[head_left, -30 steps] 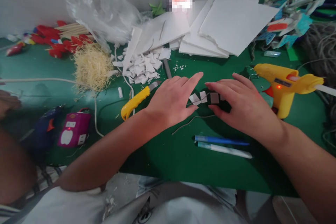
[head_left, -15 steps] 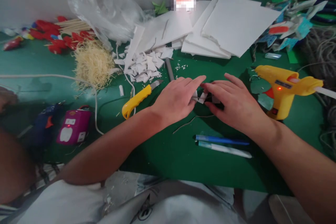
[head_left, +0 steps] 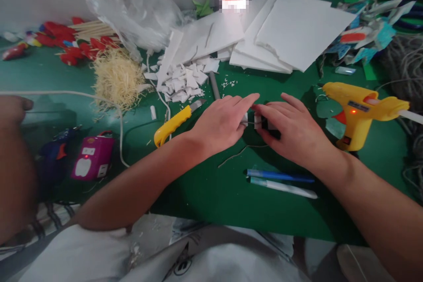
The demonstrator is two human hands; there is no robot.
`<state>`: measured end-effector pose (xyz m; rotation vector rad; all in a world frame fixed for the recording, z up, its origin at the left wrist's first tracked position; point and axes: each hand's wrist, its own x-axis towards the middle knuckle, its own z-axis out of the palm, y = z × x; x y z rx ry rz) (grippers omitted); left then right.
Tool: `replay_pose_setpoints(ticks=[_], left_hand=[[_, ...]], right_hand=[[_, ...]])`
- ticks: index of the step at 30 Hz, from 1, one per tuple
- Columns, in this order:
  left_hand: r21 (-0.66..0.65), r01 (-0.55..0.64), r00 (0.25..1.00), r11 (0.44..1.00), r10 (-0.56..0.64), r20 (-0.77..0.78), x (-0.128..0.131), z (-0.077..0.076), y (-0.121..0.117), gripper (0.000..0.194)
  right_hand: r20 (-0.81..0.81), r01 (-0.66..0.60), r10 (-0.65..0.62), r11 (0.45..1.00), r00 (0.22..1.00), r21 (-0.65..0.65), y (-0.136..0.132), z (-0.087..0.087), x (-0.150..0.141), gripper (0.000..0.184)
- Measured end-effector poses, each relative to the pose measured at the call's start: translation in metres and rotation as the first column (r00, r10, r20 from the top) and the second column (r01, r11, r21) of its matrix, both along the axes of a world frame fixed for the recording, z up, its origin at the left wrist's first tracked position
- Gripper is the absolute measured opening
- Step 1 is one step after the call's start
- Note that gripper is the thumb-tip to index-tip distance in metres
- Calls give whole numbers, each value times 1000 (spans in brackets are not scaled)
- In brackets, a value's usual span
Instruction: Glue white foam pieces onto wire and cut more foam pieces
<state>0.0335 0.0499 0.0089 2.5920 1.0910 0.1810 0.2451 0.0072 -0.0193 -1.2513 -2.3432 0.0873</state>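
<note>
My left hand (head_left: 222,120) is closed in a pinch, its index finger stretched past the thumb. A small white foam piece (head_left: 244,118) shows at its fingertips. My right hand (head_left: 291,128) faces it, thumb and index finger closed round another white foam piece (head_left: 257,120), part of which the fingers hide. A thin grey cord (head_left: 251,123) spans the narrow gap between the hands. Its loose length (head_left: 233,158) lies on the green table below. Left of my left hand rests a yellow utility knife (head_left: 173,127), blade out.
A yellow glue gun (head_left: 355,112) with a lit red light stands at right. Two pens (head_left: 280,176) lie in front. White foam scraps (head_left: 187,81), foam boards (head_left: 297,26), straw-like shreds (head_left: 119,79) and a magenta power socket (head_left: 93,157) surround the work area. Another person's hand (head_left: 15,108) is at far left.
The white foam piece between my hands has shifted or turned towards my right fingers, so a gap with cord shows. At far left, the other person's hand has moved up into view.
</note>
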Motion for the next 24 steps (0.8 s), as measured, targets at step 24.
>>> replay_pose_setpoints(ticks=[24], left_hand=[[56,31,996,998,-27,-83,-30,10,-3,59]], right_hand=[[19,-56,56,998,998,11,0,7,2,29]])
